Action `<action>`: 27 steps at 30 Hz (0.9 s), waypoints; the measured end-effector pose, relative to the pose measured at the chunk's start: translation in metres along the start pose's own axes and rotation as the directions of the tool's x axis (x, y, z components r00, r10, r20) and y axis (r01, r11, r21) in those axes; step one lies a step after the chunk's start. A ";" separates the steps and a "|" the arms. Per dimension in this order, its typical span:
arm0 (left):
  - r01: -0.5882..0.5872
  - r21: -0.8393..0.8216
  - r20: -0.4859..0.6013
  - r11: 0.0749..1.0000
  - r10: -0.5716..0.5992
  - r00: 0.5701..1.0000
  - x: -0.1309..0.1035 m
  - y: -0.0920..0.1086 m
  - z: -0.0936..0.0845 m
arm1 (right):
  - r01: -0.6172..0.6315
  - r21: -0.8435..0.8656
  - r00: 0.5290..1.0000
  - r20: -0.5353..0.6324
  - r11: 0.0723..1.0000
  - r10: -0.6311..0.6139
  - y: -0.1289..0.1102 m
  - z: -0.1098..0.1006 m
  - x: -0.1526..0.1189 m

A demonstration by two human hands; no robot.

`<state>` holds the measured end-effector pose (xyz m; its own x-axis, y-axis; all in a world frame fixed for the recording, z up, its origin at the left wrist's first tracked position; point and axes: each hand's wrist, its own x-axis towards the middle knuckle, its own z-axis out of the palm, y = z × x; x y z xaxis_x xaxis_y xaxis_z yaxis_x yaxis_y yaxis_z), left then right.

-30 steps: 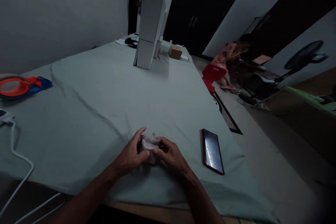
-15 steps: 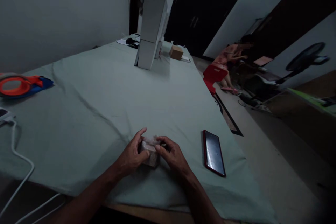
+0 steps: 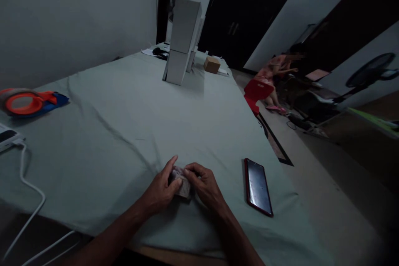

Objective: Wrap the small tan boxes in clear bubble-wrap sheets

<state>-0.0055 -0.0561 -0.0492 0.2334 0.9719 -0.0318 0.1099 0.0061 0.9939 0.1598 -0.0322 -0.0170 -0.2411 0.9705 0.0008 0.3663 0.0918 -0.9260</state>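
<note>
A small box in clear plastic wrapping point(image 3: 183, 188) is held between my two hands, just above or on the cloth near the table's front edge; I cannot tell which. My left hand point(image 3: 162, 187) grips its left side, thumb across the near face and index finger stretched along the far edge. On the other side, my right hand point(image 3: 203, 181) has its thumb and curled fingers at the top right of the box, pinching the wrapping there. The fingertips cover part of the box top. Right of my hands lies a phone point(image 3: 258, 187), face up in a red case.
A tape dispenser point(image 3: 29, 103) and a white device point(image 3: 8, 138) with a cable point(image 3: 35, 189) lie left on the green cloth. Tall white boxes point(image 3: 181, 45) and a brown carton point(image 3: 212, 65) stand farther back. A person point(image 3: 270, 72) sits beyond, near a fan point(image 3: 369, 70).
The loose plastic that stood up above the box is now pressed down against its top. My right fingers have moved slightly inward over it. The view has shifted a little.
</note>
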 end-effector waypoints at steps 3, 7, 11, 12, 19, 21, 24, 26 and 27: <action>-0.009 0.033 -0.038 0.999 0.011 0.999 0.000 0.002 0.000 | 0.058 -0.046 0.998 0.018 0.997 -0.058 -0.001 -0.003 -0.003; -0.015 0.017 -0.050 1.000 0.016 0.999 0.003 0.002 0.000 | 0.206 -0.124 0.978 0.055 0.971 -0.200 0.003 -0.004 -0.006; 0.004 0.026 -0.093 1.000 -0.002 0.996 0.004 -0.002 0.001 | 0.309 -0.220 0.950 0.017 0.925 -0.313 0.012 0.003 -0.010; 0.007 0.029 -0.104 1.000 -0.004 0.995 0.004 -0.003 0.001 | 0.313 -0.243 0.947 0.005 0.918 -0.321 0.014 0.004 -0.010; -0.001 -0.023 -0.105 1.000 -0.001 0.994 0.005 -0.009 -0.004 | 0.310 -0.333 0.942 -0.021 0.891 -0.335 0.019 0.007 -0.014; -0.001 -0.033 -0.104 0.999 -0.002 0.995 0.006 -0.009 -0.004 | 0.311 -0.344 0.939 -0.031 0.886 -0.342 0.018 0.008 -0.014; -0.011 -0.048 -0.105 0.999 0.006 0.994 0.007 -0.007 -0.003 | 0.323 -0.384 0.930 -0.039 0.865 -0.365 0.019 0.010 -0.013; -0.009 -0.060 -0.115 0.998 0.002 0.993 0.008 -0.006 -0.002 | 0.357 -0.418 0.914 -0.029 0.835 -0.405 0.020 0.010 -0.014; -0.008 -0.065 -0.117 0.998 0.001 0.993 0.008 -0.005 -0.002 | 0.379 -0.433 0.904 -0.017 0.818 -0.427 0.021 0.010 -0.015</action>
<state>-0.0060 -0.0482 -0.0543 0.1189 0.9927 -0.0185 0.0451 0.0132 0.9989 0.1620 -0.0466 -0.0404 -0.3591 0.8418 0.4029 0.5977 0.5391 -0.5935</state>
